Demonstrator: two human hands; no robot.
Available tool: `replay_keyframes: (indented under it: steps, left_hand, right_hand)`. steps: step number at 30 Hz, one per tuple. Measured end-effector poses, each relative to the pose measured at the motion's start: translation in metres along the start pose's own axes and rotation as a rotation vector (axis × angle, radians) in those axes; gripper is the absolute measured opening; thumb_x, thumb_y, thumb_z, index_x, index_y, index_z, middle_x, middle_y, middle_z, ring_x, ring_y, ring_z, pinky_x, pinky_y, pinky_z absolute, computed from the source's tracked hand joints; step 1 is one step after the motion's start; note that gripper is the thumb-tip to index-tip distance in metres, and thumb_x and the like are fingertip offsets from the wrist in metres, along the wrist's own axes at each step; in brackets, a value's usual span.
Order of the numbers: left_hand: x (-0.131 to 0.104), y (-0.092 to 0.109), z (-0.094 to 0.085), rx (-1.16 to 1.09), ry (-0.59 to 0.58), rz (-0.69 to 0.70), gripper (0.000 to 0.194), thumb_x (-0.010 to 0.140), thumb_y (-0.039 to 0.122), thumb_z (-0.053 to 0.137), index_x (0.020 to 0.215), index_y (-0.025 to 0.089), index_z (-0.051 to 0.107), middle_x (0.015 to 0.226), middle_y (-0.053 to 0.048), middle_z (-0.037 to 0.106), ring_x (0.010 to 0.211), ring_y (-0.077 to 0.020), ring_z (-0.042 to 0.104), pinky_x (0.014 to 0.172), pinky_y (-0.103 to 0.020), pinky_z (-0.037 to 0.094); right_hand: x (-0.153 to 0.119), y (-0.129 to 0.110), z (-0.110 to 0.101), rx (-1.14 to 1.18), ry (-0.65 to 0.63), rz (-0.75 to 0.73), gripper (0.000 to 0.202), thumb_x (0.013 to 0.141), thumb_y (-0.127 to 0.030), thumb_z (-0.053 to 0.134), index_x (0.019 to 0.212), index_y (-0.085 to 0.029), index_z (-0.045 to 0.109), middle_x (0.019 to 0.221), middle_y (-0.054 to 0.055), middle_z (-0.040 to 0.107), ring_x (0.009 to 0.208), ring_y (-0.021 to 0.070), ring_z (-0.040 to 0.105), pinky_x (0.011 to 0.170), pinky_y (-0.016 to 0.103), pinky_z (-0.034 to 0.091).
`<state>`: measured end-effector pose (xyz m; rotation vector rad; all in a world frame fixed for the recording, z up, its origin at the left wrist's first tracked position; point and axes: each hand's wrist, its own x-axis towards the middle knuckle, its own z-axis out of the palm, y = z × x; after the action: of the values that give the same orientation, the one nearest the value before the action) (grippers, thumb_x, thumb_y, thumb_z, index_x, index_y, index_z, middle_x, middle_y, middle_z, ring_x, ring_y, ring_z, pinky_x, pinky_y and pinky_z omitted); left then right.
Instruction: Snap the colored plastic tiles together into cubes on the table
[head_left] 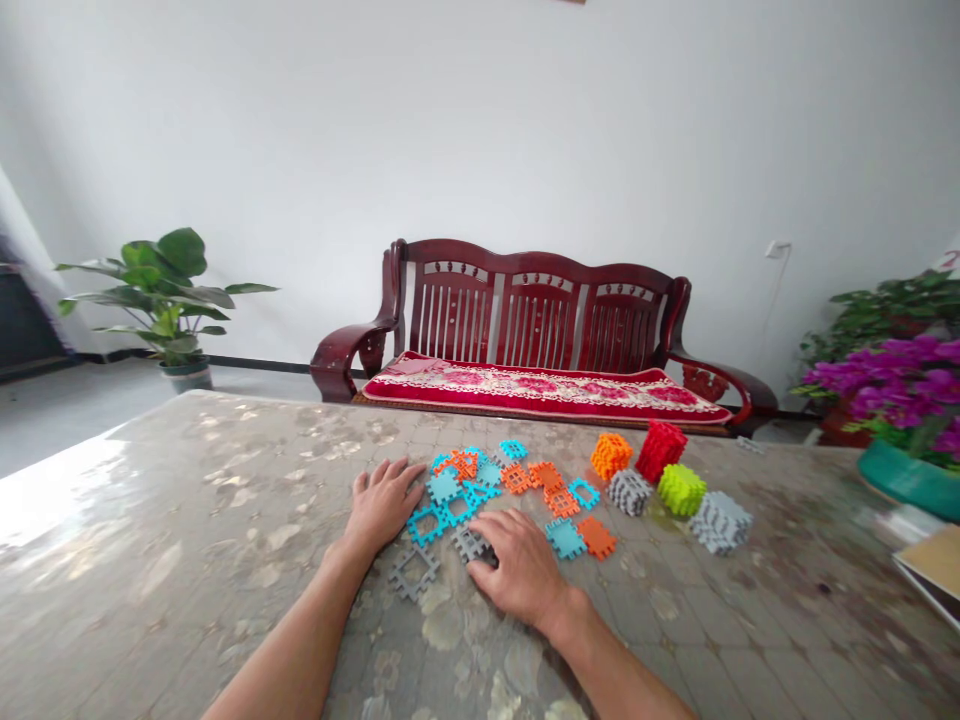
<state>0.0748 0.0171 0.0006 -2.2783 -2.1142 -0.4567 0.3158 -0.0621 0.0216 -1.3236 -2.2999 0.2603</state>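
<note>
in the head view, the small grey piece (pixel 469 543) lies on the worktop (pixel 225 560) just left of the right hand (pixel 521 565), whose thumb and curled fingers reach over its right edge. the right hand is the nearer of the two; the left hand (pixel 381 500) rests to the left and a little farther off, its fingers loosely spread, palm down, close to the left edge of the light blue and bright blue pieces (pixel 444 486). whether the right fingers pinch the small grey piece or merely touch it, the person's own hand makes impossible to tell. what shows of that piece looks roughly square, so no long axis can be read from it. an open grey frame (pixel 426 582) lies flat nearer the person, left of the small grey piece and between the two forearms, turned so that its corners point near, far, left and right. the blue pieces spread beyond the small grey piece on the far left side, while a flat orange piece (pixel 598 537) sits to the right of the right hand. farther right stand an orange stack (pixel 611 455), a red stack (pixel 661 451), a green stack (pixel 682 490) and two grey stacks (pixel 720 522).
</note>
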Motion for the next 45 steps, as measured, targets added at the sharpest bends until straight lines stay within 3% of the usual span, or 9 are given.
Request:
replay_keyframes:
  steps: [6,12,20,26,32,45]
  left_hand:
    - [0.002,-0.003,0.003,-0.010,-0.004,-0.015,0.042,0.096,0.043,0.042,0.134,0.040,0.060,0.148,-0.003,0.054,0.140,-0.0299,0.040,0.113,-0.055,0.026]
    - [0.001,0.000,-0.003,-0.003,-0.031,-0.012,0.043,0.097,0.043,0.039,0.136,0.038,0.059,0.149,-0.005,0.053,0.141,-0.0301,0.039,0.113,-0.058,0.026]
    - [0.003,-0.004,0.002,0.011,-0.019,0.005,0.045,0.097,0.041,0.038,0.136,0.037,0.059,0.150,-0.004,0.053,0.141,-0.0301,0.040,0.114,-0.056,0.025]
    - [0.004,-0.006,0.004,0.026,-0.026,0.010,0.046,0.097,0.041,0.037,0.138,0.036,0.057,0.151,-0.006,0.052,0.141,-0.0307,0.039,0.113,-0.056,0.025]
    - [0.004,-0.006,0.003,0.028,-0.016,0.011,0.045,0.097,0.041,0.037,0.137,0.038,0.059,0.151,-0.004,0.052,0.141,-0.0304,0.040,0.113,-0.056,0.026]
    - [0.004,-0.006,0.003,0.049,-0.029,0.006,0.045,0.097,0.041,0.037,0.137,0.039,0.057,0.151,-0.003,0.051,0.142,-0.0292,0.039,0.113,-0.054,0.026]
  right_hand:
    - [-0.001,0.012,-0.008,0.040,0.137,0.096,0.048,0.075,-0.015,0.059,0.122,-0.026,0.065,0.129,0.004,0.065,0.122,0.0214,0.056,0.109,0.036,0.040]
    - [-0.001,0.037,-0.011,0.055,0.307,0.149,0.053,0.073,-0.013,0.057,0.125,-0.022,0.062,0.131,0.006,0.064,0.124,0.0212,0.055,0.111,0.037,0.040]
    - [-0.010,0.097,-0.039,-0.157,0.604,0.288,0.047,0.081,-0.023,0.052,0.127,-0.016,0.059,0.127,0.012,0.065,0.119,0.0255,0.056,0.105,0.041,0.041]
    - [-0.029,0.143,-0.066,-0.327,0.837,0.468,0.050,0.079,-0.033,0.054,0.125,-0.016,0.061,0.109,0.013,0.071,0.098,0.0282,0.061,0.091,0.042,0.044]
    - [-0.039,0.162,-0.075,-0.353,0.835,0.578,0.056,0.077,-0.037,0.053,0.127,-0.013,0.062,0.109,0.015,0.071,0.096,0.0302,0.060,0.086,0.042,0.043]
    - [-0.043,0.164,-0.074,-0.284,0.730,0.690,0.060,0.076,-0.033,0.053,0.134,-0.017,0.056,0.122,0.011,0.069,0.107,0.0283,0.061,0.092,0.038,0.044]
